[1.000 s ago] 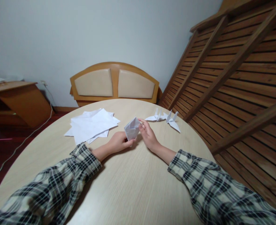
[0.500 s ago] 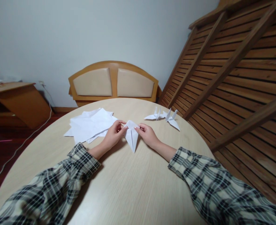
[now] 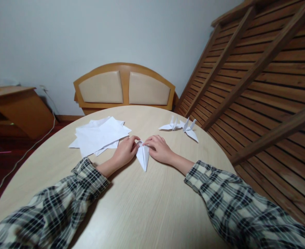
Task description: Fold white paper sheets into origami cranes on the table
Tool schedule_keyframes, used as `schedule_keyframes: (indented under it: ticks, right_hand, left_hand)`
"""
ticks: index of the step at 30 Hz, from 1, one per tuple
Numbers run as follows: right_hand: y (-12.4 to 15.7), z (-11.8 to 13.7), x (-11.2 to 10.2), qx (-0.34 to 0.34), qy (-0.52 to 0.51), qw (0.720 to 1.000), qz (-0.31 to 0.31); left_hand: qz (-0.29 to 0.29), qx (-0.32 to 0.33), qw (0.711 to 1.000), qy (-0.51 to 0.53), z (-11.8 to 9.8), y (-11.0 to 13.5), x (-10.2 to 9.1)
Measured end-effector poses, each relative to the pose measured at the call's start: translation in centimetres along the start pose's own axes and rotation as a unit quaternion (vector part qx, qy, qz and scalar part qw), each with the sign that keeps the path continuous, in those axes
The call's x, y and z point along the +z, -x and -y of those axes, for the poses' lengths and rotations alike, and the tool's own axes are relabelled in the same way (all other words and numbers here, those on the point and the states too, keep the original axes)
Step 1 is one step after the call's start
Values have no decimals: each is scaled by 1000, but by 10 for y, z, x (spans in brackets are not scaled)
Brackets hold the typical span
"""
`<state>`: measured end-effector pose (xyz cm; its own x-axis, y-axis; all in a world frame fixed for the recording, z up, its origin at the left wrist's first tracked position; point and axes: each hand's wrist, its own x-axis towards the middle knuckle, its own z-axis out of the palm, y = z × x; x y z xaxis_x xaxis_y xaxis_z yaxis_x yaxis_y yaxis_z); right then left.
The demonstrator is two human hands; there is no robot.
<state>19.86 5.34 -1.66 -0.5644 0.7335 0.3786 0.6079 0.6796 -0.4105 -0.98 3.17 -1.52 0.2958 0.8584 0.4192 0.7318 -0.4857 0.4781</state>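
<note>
A folded piece of white paper (image 3: 142,157) lies on the round table, its narrow point toward me and a centre crease running down it. My left hand (image 3: 127,149) grips its upper left edge between thumb and bent fingers. From the other side, my right hand (image 3: 159,148) curls over the upper right part, fingertips pressed on the paper near the top. Both hands partly cover the far end of the fold. To the left, close to my left hand, is a loose pile of white paper sheets (image 3: 100,135). Folded paper cranes (image 3: 190,130) stand beyond my right hand.
The round wooden table (image 3: 152,204) fills the foreground. Behind it stands a headboard (image 3: 126,83) with two padded panels. A slatted wooden frame (image 3: 261,79) leans along the right. On the left are a wooden desk (image 3: 20,107) and a pale cable (image 3: 25,154) on the floor.
The folded paper, held slightly raised before, now lies lower on the table. My right hand has turned over its top edge with the fingers curled. The view has shifted slightly.
</note>
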Motion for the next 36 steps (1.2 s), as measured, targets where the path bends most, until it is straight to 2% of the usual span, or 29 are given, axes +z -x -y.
schedule_keyframes:
  ticks: [5, 8, 13, 17, 20, 28, 36]
  right_hand:
    - [1, 4, -2, -6, 33, 999, 27]
    - [0, 5, -3, -5, 33, 999, 29]
    - [0, 3, -4, -12, 29, 999, 33]
    - [1, 1, -3, -18, 29, 999, 31]
    - [1, 0, -3, -17, 28, 999, 29]
    - [1, -6, -3, -21, -2, 1000, 17]
    - [2, -9, -13, -16, -38, 999, 13]
  left_hand:
    - [-4, 84, 987, -138, 1, 2, 1]
    - [-3, 120, 980, -159, 0, 2, -2]
    - [80, 183, 971, -130, 1, -2, -7]
    - [95, 179, 974, -104, 3, -2, -8]
    - [91, 150, 982, -70, 5, 1, -10]
    - [123, 83, 989, -13, 1, 11, -28]
    - [142, 90, 985, 46, 6, 14, -29]
